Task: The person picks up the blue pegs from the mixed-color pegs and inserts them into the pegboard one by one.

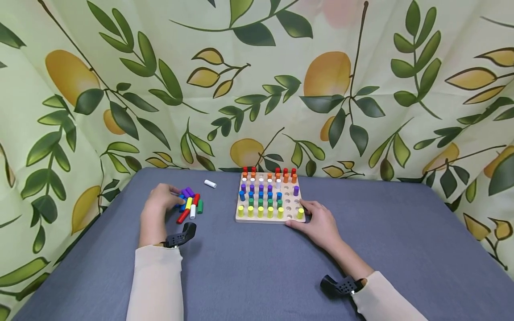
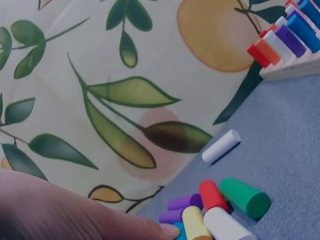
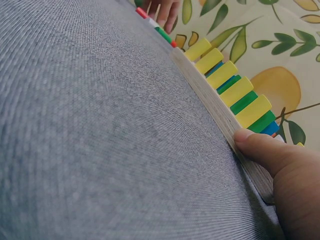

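Note:
A wooden pegboard (image 1: 257, 220) bears rows of coloured pegs: red at the back, then orange, white, purple, blue, green, and yellow in front. Bare holes show toward its right side. My right hand (image 1: 321, 223) grips the board's front right corner, its thumb (image 3: 255, 145) against the front edge and fingers at the right side. Left of the board, my left hand (image 1: 158, 198) is at a pile of loose pegs, thumb and fingers bent around a blue peg (image 2: 181, 231). Beside it lie a yellow peg (image 2: 195, 222), purple pegs (image 2: 185, 201), a red peg (image 2: 214, 195) and a green peg (image 2: 245, 197).
One white peg (image 1: 210, 183) lies apart, between the pile and the board. Another white peg (image 1: 193, 211) is at the pile's near side. The grey-blue table cover (image 1: 249, 272) reaches a leaf-and-fruit patterned curtain (image 1: 273, 120) behind and at both sides.

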`<state>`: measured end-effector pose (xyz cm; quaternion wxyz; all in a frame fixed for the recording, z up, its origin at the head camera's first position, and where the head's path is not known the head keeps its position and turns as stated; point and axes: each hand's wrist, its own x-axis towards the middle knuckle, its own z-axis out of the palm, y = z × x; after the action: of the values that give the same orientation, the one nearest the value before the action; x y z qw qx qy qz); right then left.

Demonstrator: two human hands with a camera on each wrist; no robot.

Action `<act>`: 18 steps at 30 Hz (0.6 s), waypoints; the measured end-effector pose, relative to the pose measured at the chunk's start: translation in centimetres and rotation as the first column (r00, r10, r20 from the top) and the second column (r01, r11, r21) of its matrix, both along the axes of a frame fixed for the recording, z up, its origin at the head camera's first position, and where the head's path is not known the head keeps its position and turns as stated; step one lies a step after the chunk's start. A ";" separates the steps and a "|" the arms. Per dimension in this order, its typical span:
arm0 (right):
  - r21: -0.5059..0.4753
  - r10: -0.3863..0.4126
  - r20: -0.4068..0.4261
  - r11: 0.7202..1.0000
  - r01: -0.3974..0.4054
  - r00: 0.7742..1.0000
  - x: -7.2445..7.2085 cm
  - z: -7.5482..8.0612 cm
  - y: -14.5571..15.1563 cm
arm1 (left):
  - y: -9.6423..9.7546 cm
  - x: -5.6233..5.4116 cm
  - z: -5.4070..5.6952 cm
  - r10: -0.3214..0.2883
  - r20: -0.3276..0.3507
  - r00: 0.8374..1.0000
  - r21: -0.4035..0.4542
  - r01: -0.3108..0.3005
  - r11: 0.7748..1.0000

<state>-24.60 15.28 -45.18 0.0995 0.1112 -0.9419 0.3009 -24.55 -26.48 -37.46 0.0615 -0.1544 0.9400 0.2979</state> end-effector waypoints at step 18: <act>0.008 0.000 -0.002 1.000 0.000 1.000 0.0 0.1 -0.1 | 0.0 -0.5 -0.4 0.054 0.048 0.997 0.093 -0.059 0.994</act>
<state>-24.57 15.22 -45.10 0.0998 0.1119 -0.9430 0.2973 -25.02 -26.43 -37.86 0.0817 -0.1845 0.9184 0.3403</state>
